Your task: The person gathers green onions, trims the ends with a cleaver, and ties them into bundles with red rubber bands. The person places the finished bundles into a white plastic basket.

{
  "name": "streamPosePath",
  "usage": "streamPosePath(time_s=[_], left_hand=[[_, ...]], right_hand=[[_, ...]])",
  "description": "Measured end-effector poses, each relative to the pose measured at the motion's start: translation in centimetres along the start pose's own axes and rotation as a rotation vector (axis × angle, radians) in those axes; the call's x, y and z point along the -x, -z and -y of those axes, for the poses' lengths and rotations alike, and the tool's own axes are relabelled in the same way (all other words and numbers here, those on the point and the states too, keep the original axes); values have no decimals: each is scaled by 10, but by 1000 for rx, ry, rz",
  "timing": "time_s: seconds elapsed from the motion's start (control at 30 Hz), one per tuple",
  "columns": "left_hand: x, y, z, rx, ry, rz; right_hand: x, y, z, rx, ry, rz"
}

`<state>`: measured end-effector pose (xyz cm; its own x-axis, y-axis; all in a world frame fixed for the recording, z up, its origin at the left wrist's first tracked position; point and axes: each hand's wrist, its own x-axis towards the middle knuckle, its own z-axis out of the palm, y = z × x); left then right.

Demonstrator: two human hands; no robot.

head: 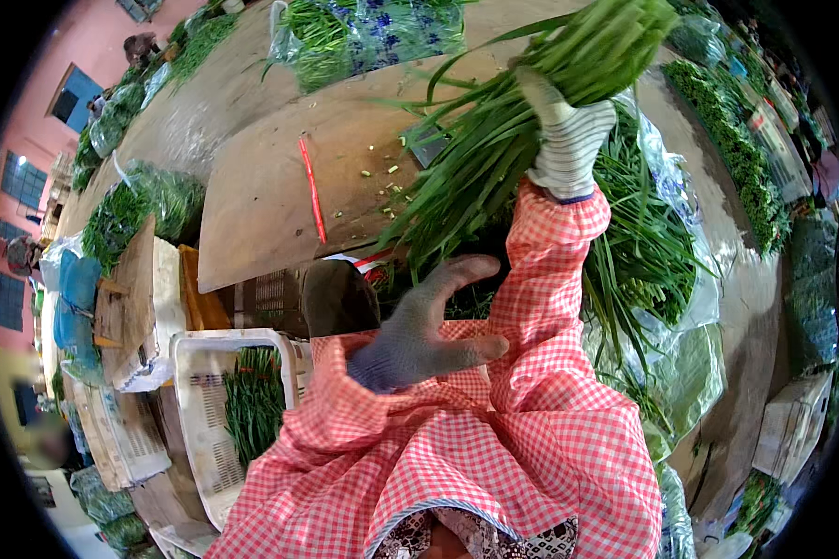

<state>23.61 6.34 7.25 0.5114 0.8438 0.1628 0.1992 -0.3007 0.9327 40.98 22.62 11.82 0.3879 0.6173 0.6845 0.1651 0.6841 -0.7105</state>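
My right hand (570, 140), in a striped white knit glove, grips a large bunch of long flat green leaves, likely garlic chives (601, 49), raised at the upper right. Its leaf ends hang down over the edge of a wooden board (252, 189). My left hand (433, 328), in a grey glove, is in front of my body with thumb and fingers apart and nothing in it. A red tie strip (312, 189) lies on the board, with small pale stem cuttings (393, 169) near it. Beside the leaves, a dark flat plate (428, 143) is partly covered.
More loose leafy greens (643, 237) lie in clear plastic at my right. On my left stands a white plastic crate (206, 419) with tied green bunches (255, 398). Beyond the board is a plastic-wrapped bundle of greens (370, 42). A foam box (164, 307) stands farther left.
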Motion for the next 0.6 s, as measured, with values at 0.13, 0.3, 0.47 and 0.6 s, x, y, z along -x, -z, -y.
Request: streamPosePath(time_s=[0.13, 0.3, 0.47, 0.6], left_hand=[[-22, -65, 73, 684, 54, -290], [-89, -25, 41, 1295, -140, -276], [-91, 57, 64, 1450, -327, -336], [-80, 93, 47, 1270, -300, -583]], right_hand=[[-4, -8, 1, -335, -5, -115], [39, -4, -5, -415, -154, -38], [97, -23, -8, -682, -224, -156], [131, -29, -14, -976, -524, -85]])
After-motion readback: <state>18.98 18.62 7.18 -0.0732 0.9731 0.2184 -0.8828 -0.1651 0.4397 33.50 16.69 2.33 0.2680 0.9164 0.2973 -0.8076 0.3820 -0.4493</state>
